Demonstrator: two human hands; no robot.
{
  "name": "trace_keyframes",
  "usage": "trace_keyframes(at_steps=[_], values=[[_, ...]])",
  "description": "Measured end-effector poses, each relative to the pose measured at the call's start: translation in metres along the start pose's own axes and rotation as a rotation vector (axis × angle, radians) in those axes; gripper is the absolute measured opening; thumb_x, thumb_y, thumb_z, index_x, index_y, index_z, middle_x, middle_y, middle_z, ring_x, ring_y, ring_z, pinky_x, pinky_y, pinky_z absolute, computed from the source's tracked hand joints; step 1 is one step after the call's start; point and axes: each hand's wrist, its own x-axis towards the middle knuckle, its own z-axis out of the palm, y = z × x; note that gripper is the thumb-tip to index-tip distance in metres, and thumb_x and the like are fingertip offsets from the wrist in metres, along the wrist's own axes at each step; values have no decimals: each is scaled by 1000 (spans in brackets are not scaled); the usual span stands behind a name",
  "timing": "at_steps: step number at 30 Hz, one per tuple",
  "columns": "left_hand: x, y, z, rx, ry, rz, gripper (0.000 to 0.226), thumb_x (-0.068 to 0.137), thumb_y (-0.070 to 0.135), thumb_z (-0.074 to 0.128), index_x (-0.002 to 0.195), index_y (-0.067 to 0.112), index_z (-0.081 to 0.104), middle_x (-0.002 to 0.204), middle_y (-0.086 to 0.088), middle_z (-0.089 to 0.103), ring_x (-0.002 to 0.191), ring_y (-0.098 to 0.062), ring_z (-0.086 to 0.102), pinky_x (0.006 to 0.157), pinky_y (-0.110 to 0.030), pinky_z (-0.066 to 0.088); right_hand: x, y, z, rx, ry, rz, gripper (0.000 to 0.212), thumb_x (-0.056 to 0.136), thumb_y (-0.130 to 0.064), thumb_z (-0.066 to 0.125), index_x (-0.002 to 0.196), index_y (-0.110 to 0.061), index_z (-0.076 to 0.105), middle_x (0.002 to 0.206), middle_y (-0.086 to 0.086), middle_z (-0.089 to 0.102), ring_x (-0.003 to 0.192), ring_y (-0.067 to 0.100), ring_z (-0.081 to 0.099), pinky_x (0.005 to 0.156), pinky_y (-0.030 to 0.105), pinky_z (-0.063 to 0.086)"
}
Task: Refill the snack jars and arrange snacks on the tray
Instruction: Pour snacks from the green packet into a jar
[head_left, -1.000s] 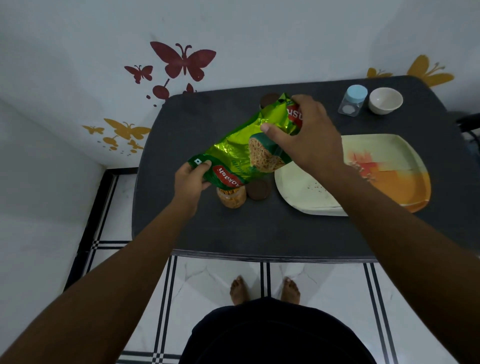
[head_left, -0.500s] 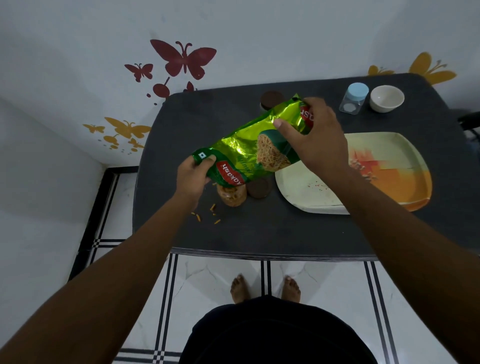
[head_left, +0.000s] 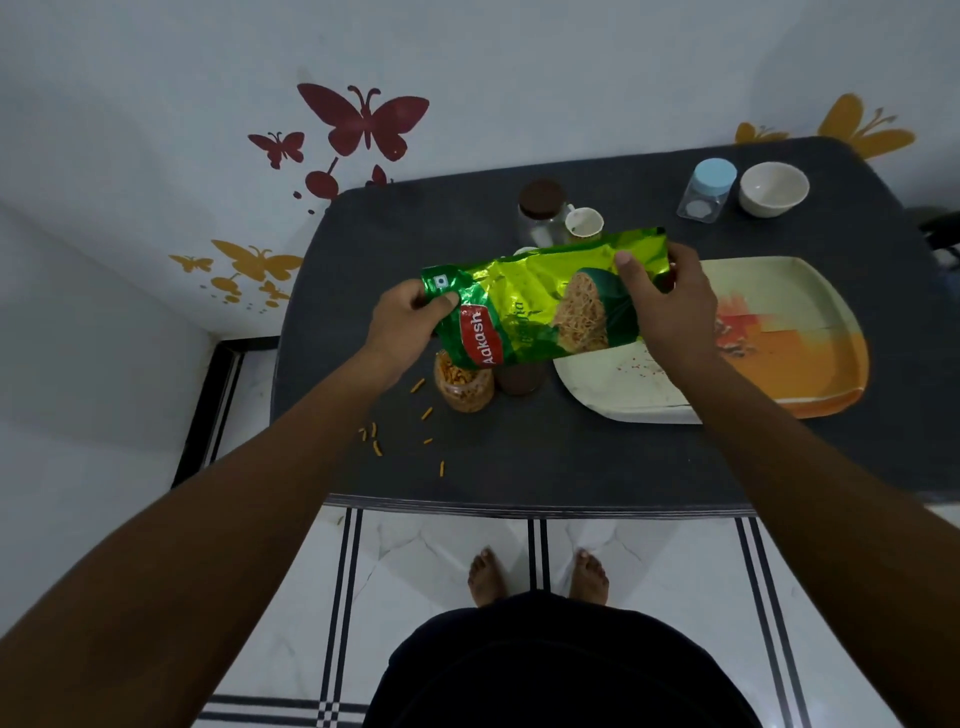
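Note:
A green snack packet (head_left: 540, 306) is held nearly level above the dark table (head_left: 571, 457). My left hand (head_left: 405, 327) pinches its left corner, and my right hand (head_left: 670, 306) grips its right end. Just below the packet's left end stands a small open jar (head_left: 464, 387) full of orange snack sticks. Its brown lid (head_left: 519, 378) lies beside it. Several snack sticks (head_left: 374, 441) lie spilled on the table left of the jar. The cream and orange tray (head_left: 779, 374) sits to the right, partly behind my right forearm.
At the back stand a brown-lidded jar (head_left: 540, 208) and a small white cup (head_left: 584, 223). A blue-lidded jar (head_left: 709, 189) and a white bowl (head_left: 773, 188) are at the far right corner. The table's front edge (head_left: 519, 506) is close to my body.
The packet has been tipped back from a steep slant to nearly level and lifted off the jar. More snack sticks have spilled onto the table left of the jar.

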Motion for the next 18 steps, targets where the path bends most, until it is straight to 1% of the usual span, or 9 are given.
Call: trace_keyframes(at_steps=[2, 4, 6, 8, 9, 12, 13, 15, 18], values=[[2, 8, 2, 81, -29, 43, 23, 99, 24, 66, 112, 4, 68, 113, -19, 71, 106, -32, 70, 92, -52, 58, 0, 11, -1, 100, 12, 86, 56, 85, -67, 63, 122, -25, 62, 109, -6, 67, 101, 10, 64, 94, 40, 55], [5, 18, 4, 177, -62, 97, 29, 100, 24, 65, 107, -4, 66, 110, -25, 69, 102, -39, 68, 91, -56, 56, -1, 22, -3, 220, 11, 184, 52, 86, -62, 66, 118, -21, 64, 108, -2, 69, 102, 14, 66, 95, 45, 56], [7, 27, 8, 246, -92, 142, 35, 100, 23, 65, 105, -11, 62, 109, -29, 67, 102, -43, 66, 90, -58, 54, -2, 32, -6, 325, 9, 259, 42, 88, -57, 68, 108, -20, 66, 107, 2, 70, 103, 18, 67, 95, 48, 57], [8, 39, 11, 269, -113, 177, 32, 100, 23, 66, 104, -9, 64, 107, -26, 70, 102, -42, 67, 91, -58, 54, -3, 41, -7, 419, 7, 346, 31, 89, -54, 69, 98, -25, 65, 106, 2, 70, 105, 22, 68, 91, 49, 58], [9, 45, 12, 273, -119, 189, 30, 100, 24, 66, 103, -7, 66, 106, -23, 72, 102, -41, 68, 91, -57, 54, -3, 44, -7, 458, 2, 399, 30, 88, -55, 70, 97, -27, 65, 107, 1, 70, 107, 24, 67, 88, 49, 60], [11, 66, 15, 265, -143, 232, 26, 98, 26, 69, 99, -1, 70, 101, -16, 75, 98, -35, 71, 91, -53, 56, -5, 50, -7, 552, -21, 548, 35, 85, -59, 71, 105, -31, 65, 115, 0, 69, 108, 24, 67, 73, 44, 61], [12, 73, 15, 256, -161, 246, 24, 97, 27, 70, 97, 3, 71, 100, -13, 76, 97, -31, 72, 92, -51, 57, -6, 52, -7, 585, -32, 593, 38, 85, -60, 71, 109, -31, 65, 118, 0, 68, 109, 24, 66, 71, 42, 60], [15, 84, 15, 238, -220, 266, 18, 96, 31, 71, 96, 13, 72, 100, -6, 77, 95, -22, 75, 90, -43, 60, -7, 55, -3, 660, -68, 678, 51, 84, -62, 70, 122, -28, 63, 123, 0, 67, 111, 24, 65, 75, 41, 59], [15, 99, 15, 206, -319, 279, 19, 94, 37, 73, 103, 20, 72, 103, -1, 78, 94, -16, 76, 85, -35, 61, -10, 56, 6, 822, -133, 746, 51, 88, -61, 65, 126, -27, 63, 122, 0, 70, 110, 22, 67, 74, 39, 58]])
